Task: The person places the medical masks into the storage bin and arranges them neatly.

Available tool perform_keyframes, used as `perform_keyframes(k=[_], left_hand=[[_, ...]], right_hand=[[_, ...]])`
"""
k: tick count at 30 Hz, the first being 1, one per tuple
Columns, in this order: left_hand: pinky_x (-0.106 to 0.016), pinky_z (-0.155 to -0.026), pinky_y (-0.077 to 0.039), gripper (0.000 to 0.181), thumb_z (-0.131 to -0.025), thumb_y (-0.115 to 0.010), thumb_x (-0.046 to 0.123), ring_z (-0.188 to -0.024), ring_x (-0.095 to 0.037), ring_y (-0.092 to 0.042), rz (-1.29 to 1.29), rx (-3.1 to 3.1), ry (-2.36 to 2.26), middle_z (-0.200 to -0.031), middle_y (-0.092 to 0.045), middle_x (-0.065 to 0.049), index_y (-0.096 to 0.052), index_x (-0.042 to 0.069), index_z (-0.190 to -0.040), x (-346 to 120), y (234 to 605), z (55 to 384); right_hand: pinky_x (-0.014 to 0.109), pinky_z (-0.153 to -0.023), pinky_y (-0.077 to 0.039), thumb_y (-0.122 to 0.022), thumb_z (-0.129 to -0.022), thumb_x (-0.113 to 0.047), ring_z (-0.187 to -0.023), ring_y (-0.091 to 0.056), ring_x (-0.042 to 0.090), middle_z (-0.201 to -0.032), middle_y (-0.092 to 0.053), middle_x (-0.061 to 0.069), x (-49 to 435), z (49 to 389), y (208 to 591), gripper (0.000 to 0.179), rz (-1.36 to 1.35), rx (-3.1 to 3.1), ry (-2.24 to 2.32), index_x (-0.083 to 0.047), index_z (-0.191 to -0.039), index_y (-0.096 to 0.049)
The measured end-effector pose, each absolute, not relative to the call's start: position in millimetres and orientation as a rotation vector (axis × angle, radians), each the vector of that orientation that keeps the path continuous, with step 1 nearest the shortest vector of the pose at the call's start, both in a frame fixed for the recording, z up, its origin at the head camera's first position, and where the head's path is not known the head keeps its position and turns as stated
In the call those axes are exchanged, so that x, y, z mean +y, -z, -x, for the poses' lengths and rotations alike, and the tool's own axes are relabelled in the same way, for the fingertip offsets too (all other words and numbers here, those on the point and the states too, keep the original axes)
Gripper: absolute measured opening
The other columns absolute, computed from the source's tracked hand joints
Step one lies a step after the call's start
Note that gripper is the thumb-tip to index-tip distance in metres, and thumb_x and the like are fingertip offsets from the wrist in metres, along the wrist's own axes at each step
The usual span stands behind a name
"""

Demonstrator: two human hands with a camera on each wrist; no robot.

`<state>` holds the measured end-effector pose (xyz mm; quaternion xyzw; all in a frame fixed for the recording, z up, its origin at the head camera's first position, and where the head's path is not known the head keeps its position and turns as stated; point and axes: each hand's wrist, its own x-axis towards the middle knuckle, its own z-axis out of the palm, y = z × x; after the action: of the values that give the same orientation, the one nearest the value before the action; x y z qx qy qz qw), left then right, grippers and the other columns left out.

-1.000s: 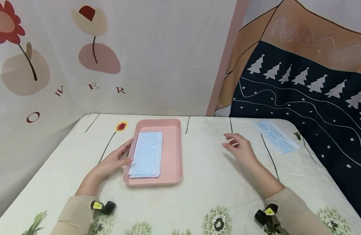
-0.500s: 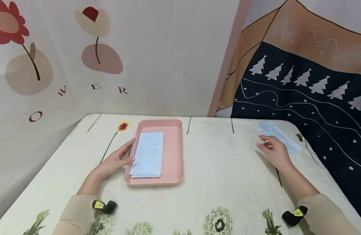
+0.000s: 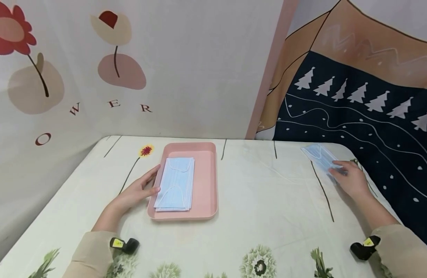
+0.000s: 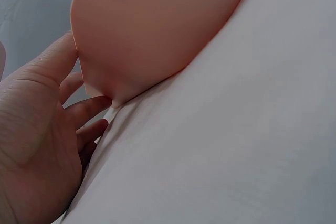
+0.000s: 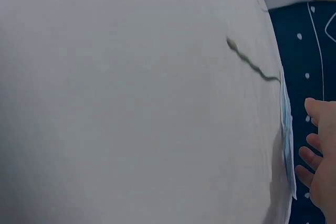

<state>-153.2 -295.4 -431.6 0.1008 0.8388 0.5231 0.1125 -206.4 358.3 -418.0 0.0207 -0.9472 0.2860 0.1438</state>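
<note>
A pink tray (image 3: 204, 185) holds a small stack of light-blue face masks (image 3: 175, 181) on its left side. My left hand (image 3: 132, 196) lies beside the tray, its thumb and fingertips touching the left edge. In the left wrist view, the thumb (image 4: 58, 59) meets the tray wall (image 4: 152, 30) and the fingers are loosely bent. At the far right of the table lies a single blue face mask (image 3: 317, 154). Over its near right end is my right hand (image 3: 354, 179), covering part of it. The right wrist view shows a gap between the fingers (image 5: 310, 158) and the mask (image 5: 287, 140).
A white flower-patterned cloth (image 3: 262, 200) covers the table. Behind it hangs a pale printed curtain (image 3: 199, 77), with a dark tree-patterned fabric (image 3: 338, 112) past the right edge. Each sleeve carries a small black wrist camera (image 3: 364, 247).
My right hand has moved right, from the middle-right of the table to the single mask. My left hand, the tray and the stacked masks have stayed in place.
</note>
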Motion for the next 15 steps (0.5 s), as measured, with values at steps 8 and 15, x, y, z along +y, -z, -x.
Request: perform_keyframes(k=[8, 15], left_hand=[[-0.058, -0.11, -0.014, 0.084, -0.091, -0.068, 0.027, -0.143, -0.036, -0.01, -0.288, 2.462, -1.537, -0.158, -0.014, -0.015, -0.015, 0.019, -0.155, -295.9, 432.3, 154.0], [-0.058, -0.11, -0.015, 0.083, -0.091, -0.067, 0.025, -0.143, -0.036, -0.01, -0.293, 2.452, -1.542, -0.158, -0.014, -0.016, -0.015, 0.018, -0.155, -296.2, 433.6, 154.1]], right_hand=[[0.063, -0.084, -0.041, -0.053, -0.099, -0.025, -0.109, -0.043, 0.057, -0.128, -0.038, 0.039, 378.3, 216.8, 415.9, 0.047, -0.029, -2.806, -0.797, 0.013, -0.127, -0.05], [0.067, -0.086, -0.039, -0.05, -0.101, -0.029, -0.111, -0.038, 0.06, -0.125, -0.034, 0.043, 390.2, 226.1, 419.6, 0.052, 0.003, -2.874, -0.802, 0.013, -0.13, -0.045]])
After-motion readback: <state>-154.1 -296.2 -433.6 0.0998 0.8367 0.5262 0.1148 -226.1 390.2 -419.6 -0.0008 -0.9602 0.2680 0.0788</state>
